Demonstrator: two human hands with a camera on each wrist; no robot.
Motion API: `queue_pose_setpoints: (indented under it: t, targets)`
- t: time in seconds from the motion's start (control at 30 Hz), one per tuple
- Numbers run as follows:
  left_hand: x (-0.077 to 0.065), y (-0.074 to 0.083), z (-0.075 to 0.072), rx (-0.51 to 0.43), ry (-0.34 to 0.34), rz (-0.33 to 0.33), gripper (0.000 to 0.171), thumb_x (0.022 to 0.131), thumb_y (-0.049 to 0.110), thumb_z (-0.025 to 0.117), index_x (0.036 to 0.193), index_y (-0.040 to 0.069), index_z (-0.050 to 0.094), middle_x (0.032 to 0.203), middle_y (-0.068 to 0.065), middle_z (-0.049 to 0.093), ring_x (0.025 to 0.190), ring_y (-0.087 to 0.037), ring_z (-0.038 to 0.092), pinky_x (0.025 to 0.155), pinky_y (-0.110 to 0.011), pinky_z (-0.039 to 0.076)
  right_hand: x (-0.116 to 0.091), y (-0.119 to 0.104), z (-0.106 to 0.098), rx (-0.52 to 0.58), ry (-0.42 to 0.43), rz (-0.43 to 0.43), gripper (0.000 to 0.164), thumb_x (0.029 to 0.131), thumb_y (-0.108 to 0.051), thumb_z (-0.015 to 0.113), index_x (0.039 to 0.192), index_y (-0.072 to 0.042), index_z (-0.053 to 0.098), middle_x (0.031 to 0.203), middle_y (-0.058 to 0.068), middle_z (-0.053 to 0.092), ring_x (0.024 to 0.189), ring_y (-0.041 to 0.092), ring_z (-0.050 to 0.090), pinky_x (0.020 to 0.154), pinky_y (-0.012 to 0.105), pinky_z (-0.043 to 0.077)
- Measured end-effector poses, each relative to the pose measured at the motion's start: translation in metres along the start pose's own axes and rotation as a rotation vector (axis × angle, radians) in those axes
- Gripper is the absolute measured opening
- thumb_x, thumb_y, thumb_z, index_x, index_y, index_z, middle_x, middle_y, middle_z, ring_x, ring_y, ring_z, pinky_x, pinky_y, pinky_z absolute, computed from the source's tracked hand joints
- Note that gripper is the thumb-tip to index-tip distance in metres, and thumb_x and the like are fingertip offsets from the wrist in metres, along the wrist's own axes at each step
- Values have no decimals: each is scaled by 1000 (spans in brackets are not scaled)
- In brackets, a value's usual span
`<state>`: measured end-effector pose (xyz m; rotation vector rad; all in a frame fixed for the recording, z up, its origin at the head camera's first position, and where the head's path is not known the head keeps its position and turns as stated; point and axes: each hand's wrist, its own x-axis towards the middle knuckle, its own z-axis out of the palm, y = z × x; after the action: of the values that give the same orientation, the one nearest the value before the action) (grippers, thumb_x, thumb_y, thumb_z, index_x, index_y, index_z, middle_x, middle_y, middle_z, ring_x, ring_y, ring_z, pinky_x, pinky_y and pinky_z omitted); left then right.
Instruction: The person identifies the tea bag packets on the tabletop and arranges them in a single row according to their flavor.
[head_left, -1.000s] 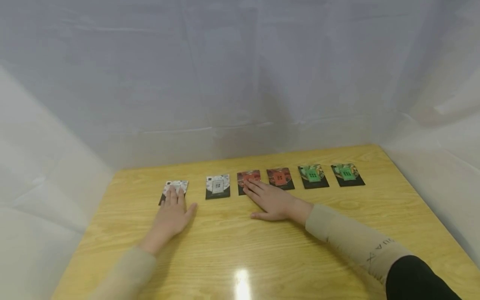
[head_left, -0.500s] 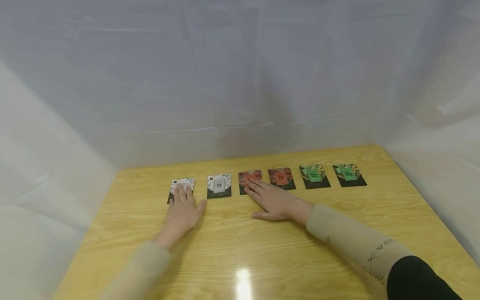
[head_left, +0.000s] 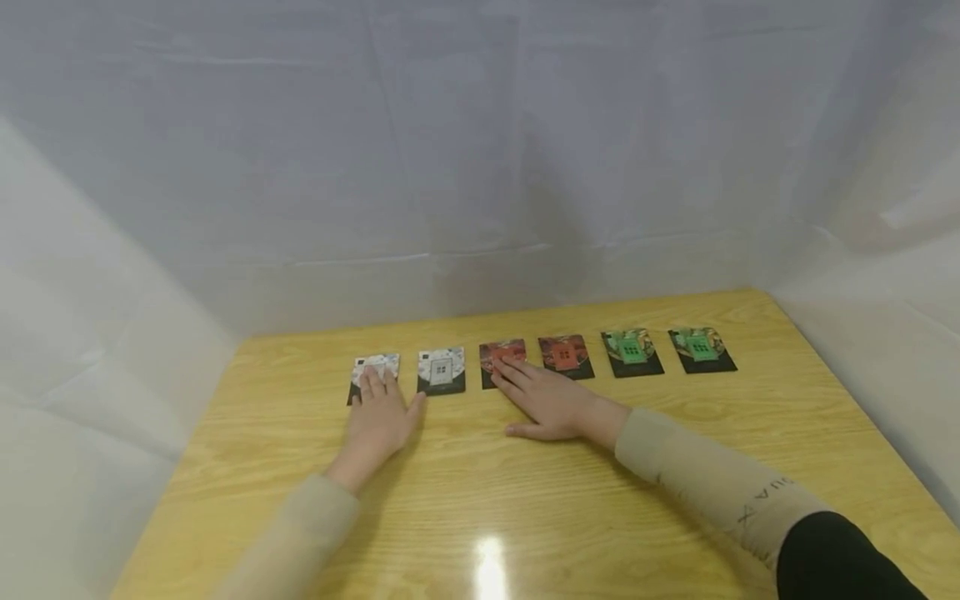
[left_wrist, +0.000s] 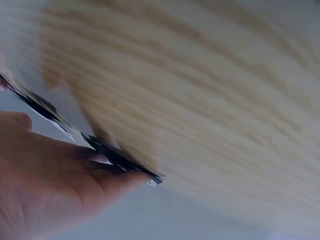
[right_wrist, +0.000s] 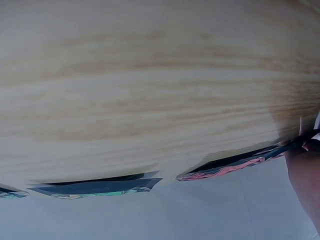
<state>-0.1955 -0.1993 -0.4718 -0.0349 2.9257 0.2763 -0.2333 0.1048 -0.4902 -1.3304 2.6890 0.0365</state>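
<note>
In the head view a row of flat, glossy packets lies along the far part of the table. My left hand point(head_left: 378, 423) rests straight fingers on the leftmost white-and-black packet point(head_left: 375, 361), covering its middle. The left thumb points at the lower edge of the second white packet point(head_left: 441, 372). My right hand point(head_left: 553, 406) lies flat with its fingertips on the left red packet point(head_left: 489, 377), the thumb spread on the wood. In the left wrist view the left hand point(left_wrist: 60, 185) presses a dark packet point(left_wrist: 122, 159) against the tabletop.
The second red packet point(head_left: 565, 354) lies just beyond the right hand. Two green packets point(head_left: 632, 352) end the row at the right. The wooden table point(head_left: 450, 500) meets a pale sheet point(head_left: 480, 208) behind it, with more sheeting on both sides.
My left hand has slid the leftmost white packet to the right, narrowing the space to the second white packet. The right hand has stayed on the red packet.
</note>
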Motion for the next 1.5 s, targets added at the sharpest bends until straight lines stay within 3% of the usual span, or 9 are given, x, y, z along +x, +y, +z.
queue_pose_setpoints:
  t: [0.57,0.8,1.17,1.5]
  targets:
    - [1,-2,-4,21,1,21,85,114,52,29,164,-14,9,170,-41,-1,160,-57,6,132,-66,19,1,1,-1,-3,-5,13,88,109,-65,39,171,-9,12,180,16,4,168,33,8,136,49,26]
    - [-2,-5,-6,23,25,41,82,114,50,30,165,-12,12,171,-39,0,161,-56,4,133,-67,12,3,1,0,5,6,7,88,109,-66,38,171,-9,12,180,15,4,168,33,8,136,48,25]
    - [-8,-16,-8,19,87,113,77,114,47,35,165,-10,20,171,-40,7,159,-59,8,133,-67,16,2,1,-4,-29,1,14,88,109,-67,37,171,-10,12,180,14,7,168,32,12,135,50,27]
    - [-11,-19,-10,-6,89,118,75,115,45,35,165,-9,19,170,-41,5,159,-60,7,132,-67,17,1,1,-4,-26,8,8,88,109,-66,36,171,-9,11,180,14,6,168,32,12,136,49,27]
